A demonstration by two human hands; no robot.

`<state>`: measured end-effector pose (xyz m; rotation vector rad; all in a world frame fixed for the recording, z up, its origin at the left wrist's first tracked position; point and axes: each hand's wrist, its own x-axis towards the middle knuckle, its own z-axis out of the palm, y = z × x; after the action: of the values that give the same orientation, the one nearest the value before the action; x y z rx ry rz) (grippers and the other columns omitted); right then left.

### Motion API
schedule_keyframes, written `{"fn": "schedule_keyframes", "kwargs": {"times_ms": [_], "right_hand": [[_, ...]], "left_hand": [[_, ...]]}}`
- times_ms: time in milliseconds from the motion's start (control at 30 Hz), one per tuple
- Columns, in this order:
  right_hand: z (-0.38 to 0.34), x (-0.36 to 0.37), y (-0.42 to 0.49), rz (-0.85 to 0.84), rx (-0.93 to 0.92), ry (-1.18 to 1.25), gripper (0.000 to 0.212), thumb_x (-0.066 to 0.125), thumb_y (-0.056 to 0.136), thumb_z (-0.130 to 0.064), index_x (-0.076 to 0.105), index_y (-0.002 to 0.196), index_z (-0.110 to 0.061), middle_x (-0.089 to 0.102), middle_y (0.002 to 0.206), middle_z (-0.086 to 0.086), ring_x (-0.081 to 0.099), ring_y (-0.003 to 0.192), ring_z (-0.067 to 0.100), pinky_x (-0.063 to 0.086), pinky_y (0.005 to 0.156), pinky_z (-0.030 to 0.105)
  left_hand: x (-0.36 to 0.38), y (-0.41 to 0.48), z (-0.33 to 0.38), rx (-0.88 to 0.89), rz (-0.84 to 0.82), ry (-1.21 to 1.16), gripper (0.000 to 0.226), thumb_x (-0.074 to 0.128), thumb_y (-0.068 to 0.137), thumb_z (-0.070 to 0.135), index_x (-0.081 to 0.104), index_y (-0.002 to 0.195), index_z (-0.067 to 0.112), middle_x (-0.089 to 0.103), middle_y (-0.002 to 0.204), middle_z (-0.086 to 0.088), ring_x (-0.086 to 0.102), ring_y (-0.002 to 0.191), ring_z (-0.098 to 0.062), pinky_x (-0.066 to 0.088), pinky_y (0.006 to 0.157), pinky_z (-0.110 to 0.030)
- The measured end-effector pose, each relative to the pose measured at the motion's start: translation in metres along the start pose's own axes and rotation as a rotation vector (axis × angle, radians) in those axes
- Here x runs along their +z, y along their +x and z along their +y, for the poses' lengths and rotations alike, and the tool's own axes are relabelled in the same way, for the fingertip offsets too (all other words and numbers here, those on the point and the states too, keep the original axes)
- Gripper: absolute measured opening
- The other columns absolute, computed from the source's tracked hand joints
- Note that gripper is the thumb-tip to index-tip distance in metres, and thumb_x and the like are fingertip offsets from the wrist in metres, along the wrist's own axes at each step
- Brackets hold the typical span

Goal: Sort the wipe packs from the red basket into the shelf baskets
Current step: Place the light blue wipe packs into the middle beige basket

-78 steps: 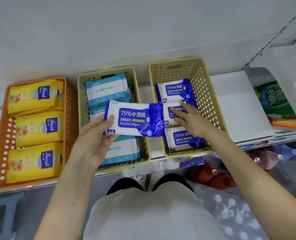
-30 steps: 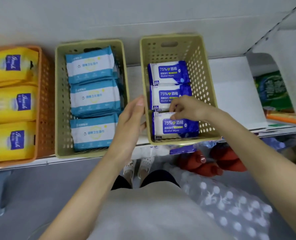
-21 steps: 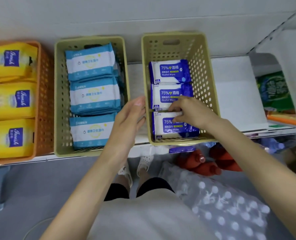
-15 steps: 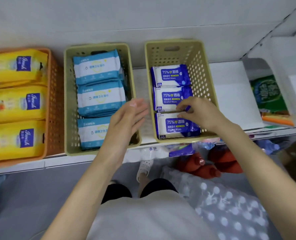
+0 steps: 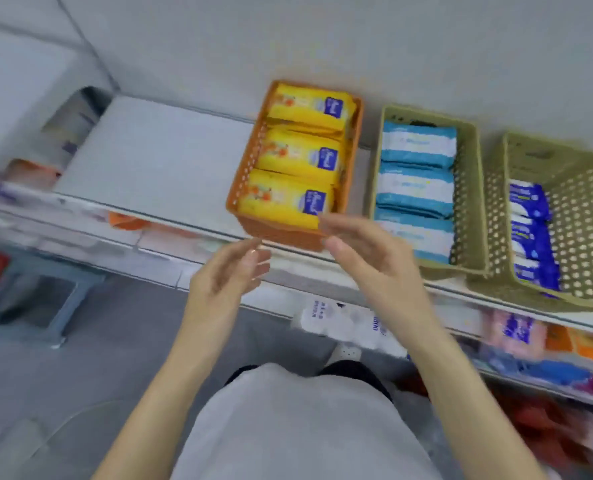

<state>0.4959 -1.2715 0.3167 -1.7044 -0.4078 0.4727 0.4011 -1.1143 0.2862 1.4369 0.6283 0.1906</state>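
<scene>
Orange perforated plastic basket (image 5: 289,233) of yellow wipe packs (image 5: 300,155) now sits ahead. The view has swung left from the blue packs (image 5: 530,233). Left hand (image 5: 231,273) and right hand (image 5: 367,254), both empty with fingers spread, hover just before it, likely heading for another pack.

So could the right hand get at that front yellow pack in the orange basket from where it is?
Probably yes. The right hand is empty and open, just in front of the orange basket. The front yellow pack lies on top, uncovered, with nothing between them.
</scene>
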Motion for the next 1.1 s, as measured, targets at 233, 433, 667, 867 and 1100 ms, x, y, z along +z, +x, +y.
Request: {"fn": "schedule_keyframes", "kwargs": {"times_ms": [233, 433, 667, 867, 1100], "right_hand": [[0.02, 0.211, -0.006, -0.629, -0.122, -0.365, 0.048, 0.059, 0.085, -0.052, 0.031, 0.123, -0.062, 0.034, 0.13, -0.04, 0.031, 0.127, -0.014, 0.026, 0.108, 0.017], [0.028, 0.319, 0.032, -0.92, -0.089, -0.365, 0.054, 0.059, 0.077, -0.054, 0.033, 0.124, -0.063, 0.038, 0.134, -0.035, 0.043, 0.12, -0.012, 0.034, 0.099, 0.012], [0.039, 0.467, 0.091, -1.106, -0.11, -0.453, 0.055, 0.066, 0.085, -0.038, 0.041, 0.133, -0.044, 0.052, 0.128, -0.013, 0.047, 0.118, -0.007, 0.035, 0.103, 0.02], [0.006, 0.616, 0.175, -1.161, -0.15, -0.433, 0.052, 0.066, 0.086, -0.031, 0.043, 0.132, -0.039, 0.053, 0.124, -0.012, 0.052, 0.109, -0.004, 0.038, 0.087, 0.009], [-0.043, 0.765, 0.263, -1.177, -0.22, -0.463, 0.051, 0.065, 0.087, -0.029, 0.044, 0.132, -0.036, 0.052, 0.119, -0.014, 0.055, 0.101, 0.002, 0.042, 0.086, 0.017]], "left_hand": [[-0.181, -0.084, -0.046, -0.042, 0.639, -0.109, 0.027, 0.06, 0.079, 0.034, 0.065, 0.104, 0.024, 0.071, 0.106, -0.002, 0.067, 0.099, -0.015, 0.053, 0.087, -0.027], [-0.261, -0.12, -0.114, -0.185, 1.036, -0.294, 0.018, 0.059, 0.091, 0.01, 0.063, 0.107, 0.018, 0.068, 0.102, -0.002, 0.064, 0.105, -0.028, 0.048, 0.091, -0.037], [-0.348, -0.098, -0.139, -0.308, 1.235, -0.445, 0.024, 0.069, 0.078, 0.025, 0.063, 0.101, 0.025, 0.069, 0.107, -0.007, 0.064, 0.102, -0.026, 0.051, 0.085, -0.035], [-0.483, -0.035, -0.109, -0.32, 1.335, -0.494, 0.026, 0.071, 0.077, 0.029, 0.064, 0.102, 0.024, 0.067, 0.109, -0.012, 0.064, 0.102, -0.03, 0.051, 0.083, -0.03], [-0.631, 0.032, -0.071, -0.259, 1.349, -0.379, 0.019, 0.063, 0.09, 0.019, 0.063, 0.108, 0.027, 0.068, 0.108, -0.003, 0.064, 0.106, -0.021, 0.049, 0.096, -0.038]]}}
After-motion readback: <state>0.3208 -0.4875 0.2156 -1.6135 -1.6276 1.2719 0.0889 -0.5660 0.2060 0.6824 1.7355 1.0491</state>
